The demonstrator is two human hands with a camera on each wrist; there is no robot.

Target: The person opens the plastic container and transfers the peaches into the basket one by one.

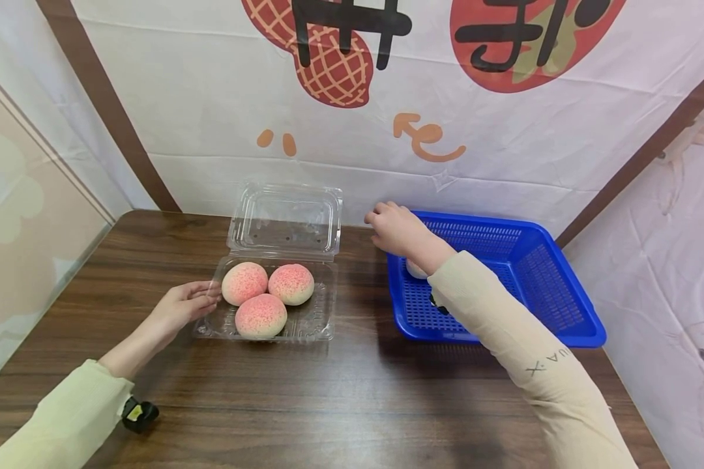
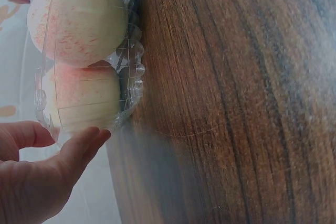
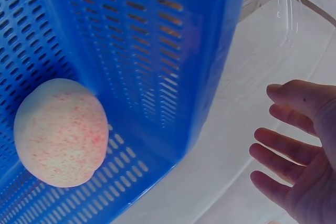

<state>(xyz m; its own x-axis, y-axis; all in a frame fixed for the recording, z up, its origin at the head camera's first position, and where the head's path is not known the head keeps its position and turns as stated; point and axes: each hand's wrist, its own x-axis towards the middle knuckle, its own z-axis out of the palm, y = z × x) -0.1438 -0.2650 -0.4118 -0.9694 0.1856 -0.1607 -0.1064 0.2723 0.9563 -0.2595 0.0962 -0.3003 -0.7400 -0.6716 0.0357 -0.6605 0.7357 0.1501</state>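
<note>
Three round pink-and-cream peaches (image 1: 261,316) sit in the base of a clear plastic clamshell box (image 1: 311,319), whose lid (image 1: 287,221) stands raised behind. At the box's left side, my left hand (image 1: 182,306) pinches the wall between thumb and fingers; the left wrist view shows the thumb (image 2: 34,134) on one face of the corner. My right hand (image 1: 396,228) is over the left rim of a blue plastic basket (image 1: 504,229), fingers spread and holding nothing. Another peach (image 3: 62,132) lies inside the basket, partly covered by my right forearm in the head view.
Both containers stand on a dark wood-grain table (image 1: 340,404), the box left and the basket right. A printed white cloth (image 1: 211,117) hangs close behind the table's far edge. A black strap piece (image 1: 139,415) hangs by my left cuff.
</note>
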